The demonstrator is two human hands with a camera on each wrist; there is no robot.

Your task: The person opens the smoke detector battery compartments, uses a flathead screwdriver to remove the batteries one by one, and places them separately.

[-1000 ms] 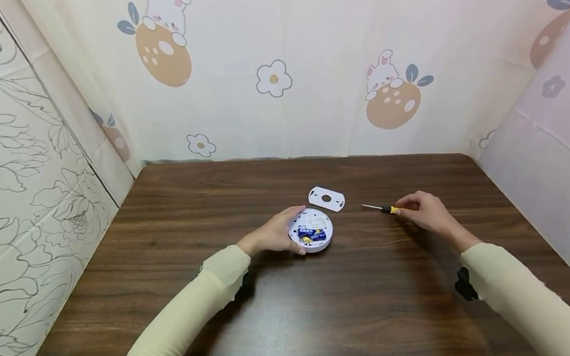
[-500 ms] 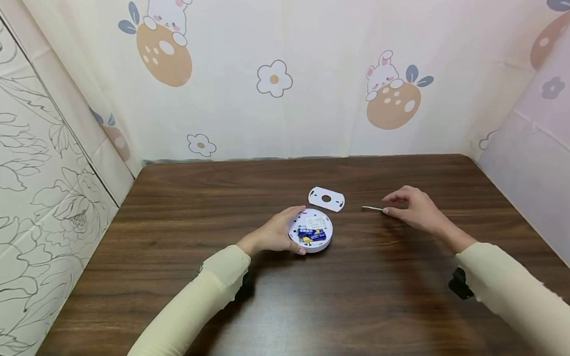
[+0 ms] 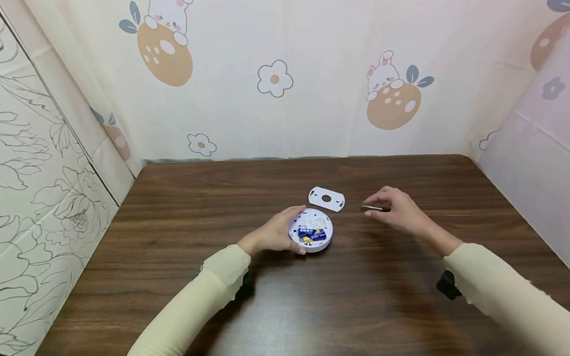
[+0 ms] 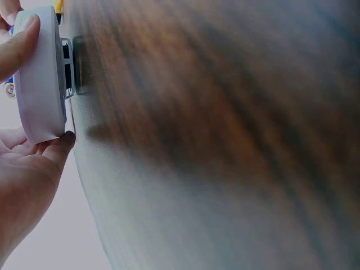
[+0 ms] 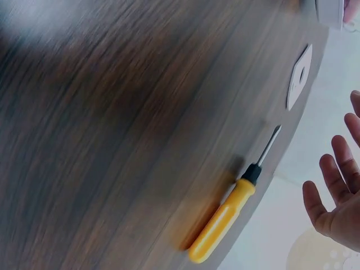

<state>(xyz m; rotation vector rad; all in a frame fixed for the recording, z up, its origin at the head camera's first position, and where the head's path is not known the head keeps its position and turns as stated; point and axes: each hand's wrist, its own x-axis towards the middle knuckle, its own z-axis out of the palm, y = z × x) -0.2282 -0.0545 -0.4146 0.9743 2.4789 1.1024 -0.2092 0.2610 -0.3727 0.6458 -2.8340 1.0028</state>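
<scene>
My left hand (image 3: 276, 233) grips a round white smoke detector (image 3: 314, 247) at its left side, fingers and thumb around the rim. Blue batteries (image 3: 312, 234) lie in its upturned back. In the left wrist view, the detector (image 4: 42, 84) shows slots on the side towards the table. My right hand (image 3: 400, 211) hovers at a screwdriver (image 3: 374, 208), its thumb and fingers spread apart. In the right wrist view, the screwdriver (image 5: 222, 219) lies on the table, with a yellow handle and black collar, and the right hand (image 5: 340, 194) appears apart from it.
A white mounting plate (image 3: 326, 199) with a round centre hole lies just behind the detector. The brown wooden table (image 3: 295, 311) ends at a patterned curtain (image 3: 330, 113) at the back. More patterned cloth hangs on both sides.
My right hand has moved left along the screwdriver, from its handle end towards its tip. The screwdriver stays in place. My left hand and the smoke detector have not moved.
</scene>
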